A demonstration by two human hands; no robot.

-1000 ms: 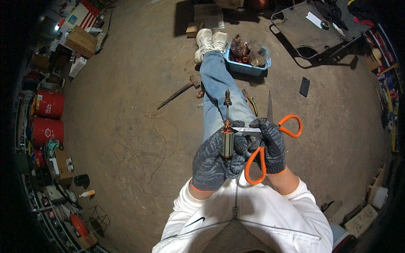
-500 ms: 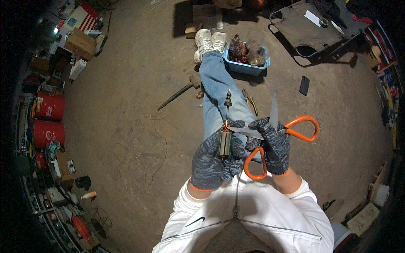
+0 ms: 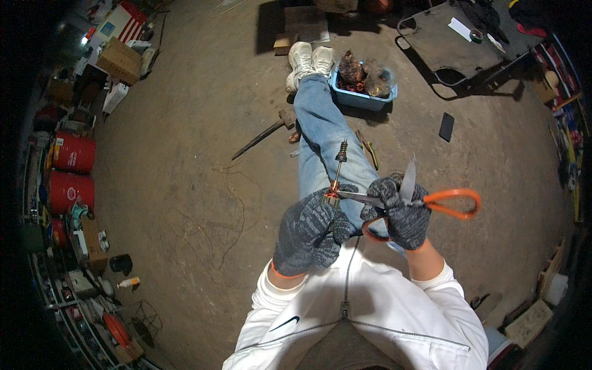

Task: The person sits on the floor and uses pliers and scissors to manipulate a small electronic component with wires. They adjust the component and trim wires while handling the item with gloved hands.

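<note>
In a grey knit glove, my left hand (image 3: pixel 308 234) is closed round a small motor armature (image 3: pixel 332 196). Its thin shaft (image 3: pixel 338 171) points up and away, with a worm gear near the end, and copper windings show just above my fingers. Most of its metal core is hidden by the glove. My right hand (image 3: pixel 404 213), gloved alike, grips scissors (image 3: pixel 409 182) with orange handles. Their blades are spread apart: one points away from me, the other reaches left with its tip at the copper windings. The lower handle loop is partly behind my right hand.
Beyond my outstretched legs stands a blue bin (image 3: pixel 364 98) of copper scrap. A hammer (image 3: pixel 265 134) lies left of my legs, pliers (image 3: pixel 368 148) to the right, and a black phone (image 3: pixel 446 127) farther right. Red drums (image 3: pixel 73 192) and shelves line the left side.
My left hand has tilted the armature, so its shaft leans right and the core is mostly covered. My right hand has shifted slightly right and turned the scissors, their upper handle loop now lower.
</note>
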